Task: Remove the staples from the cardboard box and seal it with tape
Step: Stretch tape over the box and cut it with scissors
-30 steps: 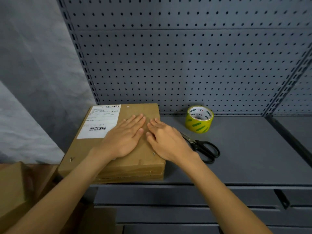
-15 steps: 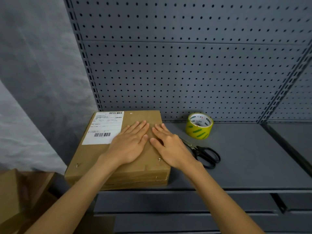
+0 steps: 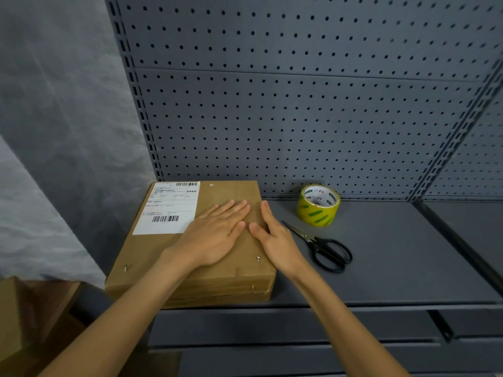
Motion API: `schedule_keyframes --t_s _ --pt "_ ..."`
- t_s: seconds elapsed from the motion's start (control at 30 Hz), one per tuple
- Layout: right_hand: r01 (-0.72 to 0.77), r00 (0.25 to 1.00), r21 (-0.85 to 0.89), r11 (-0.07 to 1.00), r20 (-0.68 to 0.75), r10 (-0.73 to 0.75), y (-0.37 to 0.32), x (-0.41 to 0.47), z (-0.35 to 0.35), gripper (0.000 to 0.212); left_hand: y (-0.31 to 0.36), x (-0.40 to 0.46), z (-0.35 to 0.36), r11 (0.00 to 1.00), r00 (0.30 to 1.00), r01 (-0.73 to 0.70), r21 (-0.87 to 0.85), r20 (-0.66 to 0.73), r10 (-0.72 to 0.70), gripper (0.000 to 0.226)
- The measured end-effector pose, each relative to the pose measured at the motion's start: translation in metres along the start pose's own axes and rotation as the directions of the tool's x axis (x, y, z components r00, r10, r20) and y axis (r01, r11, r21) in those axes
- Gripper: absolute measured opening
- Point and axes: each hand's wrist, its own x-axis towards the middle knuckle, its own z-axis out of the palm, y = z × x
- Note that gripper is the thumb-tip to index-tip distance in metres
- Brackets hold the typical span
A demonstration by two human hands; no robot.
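Observation:
A flat brown cardboard box [image 3: 152, 257] lies at the left end of a grey metal shelf [image 3: 394, 268]. It bears a white shipping label [image 3: 167, 208]. A staple [image 3: 258, 259] sticks up near its front right corner, another staple [image 3: 125, 268] near the front left. My left hand [image 3: 215, 235] lies flat on the box top with straight fingers. My right hand [image 3: 277, 238] rests along the box's right edge, fingers straight, thumb on the top. A yellow-green tape roll [image 3: 318, 205] stands to the right, with black scissors [image 3: 324, 246] in front of it.
A grey pegboard wall [image 3: 299, 104] rises behind the shelf. More cardboard boxes [image 3: 24, 322] sit low at the left, below the shelf. A second shelf section [image 3: 468, 213] begins at the far right.
My right hand has slid from the box top to its right edge. My left hand has kept flat on the top. The camera has tilted, so everything sits lower in view.

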Motion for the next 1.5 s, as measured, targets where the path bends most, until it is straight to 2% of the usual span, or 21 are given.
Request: schedule_keyframes --t_s 0.13,0.3,0.43,0.5,0.6,0.73,0.87,1.07,1.27,1.4,1.5 --pt "-0.082 0.996 0.095 0.992 -0.029 0.086 0.000 -0.002 0.003 0.064 0.002 -0.001 0.003 1.000 0.999 0.026 0.003 -0.023 -0.026 0.050" --pt "-0.133 0.987 0.050 0.990 -0.080 0.137 -0.002 -0.007 0.004 0.062 0.004 -0.002 0.003 0.997 0.997 0.071 0.044 -0.029 -0.070 0.050" --pt "-0.157 0.982 0.020 0.987 -0.105 0.158 -0.003 -0.010 0.006 0.045 0.006 -0.003 0.004 0.986 0.987 0.155 0.054 -0.041 -0.153 0.053" --pt "-0.174 0.979 0.006 0.985 -0.105 0.174 -0.003 -0.010 0.006 0.046 0.005 -0.002 0.004 0.982 0.983 0.182 0.046 -0.039 -0.181 0.054" --pt "-0.193 0.976 -0.015 0.981 -0.105 0.190 -0.002 -0.009 0.004 0.046 0.002 0.000 0.002 0.986 0.987 0.162 0.025 -0.004 -0.162 0.054" --pt "-0.203 0.968 0.088 0.975 -0.134 0.213 -0.002 -0.005 0.003 0.037 -0.002 0.007 -0.001 0.993 0.993 0.116 0.006 0.018 -0.116 0.054" --pt "-0.215 0.959 0.093 0.972 -0.169 0.228 -0.002 0.005 0.001 0.043 -0.007 0.020 -0.004 0.997 0.997 0.072 -0.012 0.026 -0.072 0.053" --pt "-0.226 0.948 0.074 0.971 -0.212 0.237 -0.005 0.012 -0.002 0.043 -0.010 0.031 -0.002 0.997 0.997 0.070 -0.014 -0.033 -0.071 0.054" --pt "-0.249 0.943 0.110 0.962 -0.197 0.267 -0.005 0.015 -0.003 0.038 -0.010 0.032 -0.004 0.997 0.996 0.069 -0.033 -0.062 -0.071 0.054" --pt "-0.278 0.942 0.085 0.957 -0.169 0.289 -0.003 0.019 -0.011 0.037 -0.008 0.035 -0.010 0.998 0.996 0.063 -0.031 -0.063 -0.064 0.053" --pt "-0.214 0.949 -0.083 0.973 -0.256 0.187 -0.009 0.019 -0.024 0.030 -0.004 0.042 -0.025 0.998 1.000 0.020 -0.056 0.001 -0.020 0.050"
